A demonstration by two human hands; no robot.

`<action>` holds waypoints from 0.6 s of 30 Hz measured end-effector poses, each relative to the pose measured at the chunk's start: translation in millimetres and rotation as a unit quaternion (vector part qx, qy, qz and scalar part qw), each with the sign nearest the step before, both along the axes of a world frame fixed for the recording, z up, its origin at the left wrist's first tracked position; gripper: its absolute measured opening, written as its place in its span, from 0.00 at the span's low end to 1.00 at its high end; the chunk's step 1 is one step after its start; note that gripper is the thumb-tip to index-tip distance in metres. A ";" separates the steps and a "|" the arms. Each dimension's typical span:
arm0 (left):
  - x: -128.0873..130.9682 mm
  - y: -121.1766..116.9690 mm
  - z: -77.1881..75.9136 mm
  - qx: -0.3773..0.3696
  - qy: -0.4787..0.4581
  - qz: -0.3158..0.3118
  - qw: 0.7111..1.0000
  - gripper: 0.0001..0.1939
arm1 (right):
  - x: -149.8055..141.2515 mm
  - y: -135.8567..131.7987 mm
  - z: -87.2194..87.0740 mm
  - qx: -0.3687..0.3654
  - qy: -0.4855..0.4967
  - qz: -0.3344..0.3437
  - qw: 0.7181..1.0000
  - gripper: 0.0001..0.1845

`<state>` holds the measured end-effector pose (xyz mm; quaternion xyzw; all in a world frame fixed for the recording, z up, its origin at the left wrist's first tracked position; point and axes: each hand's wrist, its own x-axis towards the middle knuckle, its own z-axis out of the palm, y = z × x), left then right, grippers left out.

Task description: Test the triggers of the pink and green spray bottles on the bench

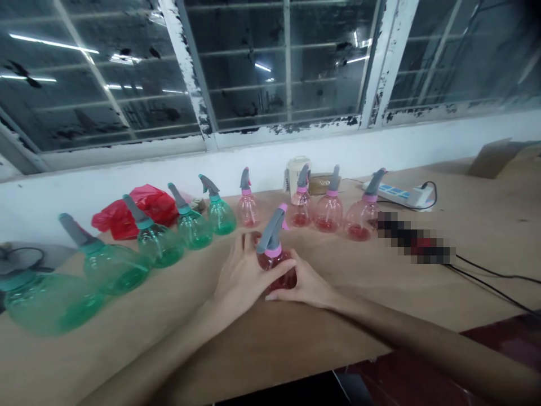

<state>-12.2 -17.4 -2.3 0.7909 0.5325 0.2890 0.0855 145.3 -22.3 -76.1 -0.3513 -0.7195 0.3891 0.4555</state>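
A pink spray bottle (274,260) with a grey and pink trigger head stands in the middle of the table, between both hands. My left hand (240,268) is closed around its left side, the thumb lying across the front. From the right, my right hand (310,282) grips the lower body, its fingers partly hidden by the bottle. Beyond them, several similar pink spray bottles (328,213) stand in a row. Several green spray bottles (160,245) with grey heads form a slanting line to the left.
A red plastic bag (147,204) lies behind the green bottles. At the back are a white tub (297,169) and a power strip (399,194) with a plugged-in cord. Black cables (494,275) cross the right side, near a cardboard piece (499,158). Windows line the wall.
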 end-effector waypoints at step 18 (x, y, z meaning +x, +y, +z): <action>4.7 38.7 8.4 -0.100 -0.273 -0.166 0.942 0.06 | -20.3 20.3 1.2 0.035 -0.022 0.022 0.999 0.56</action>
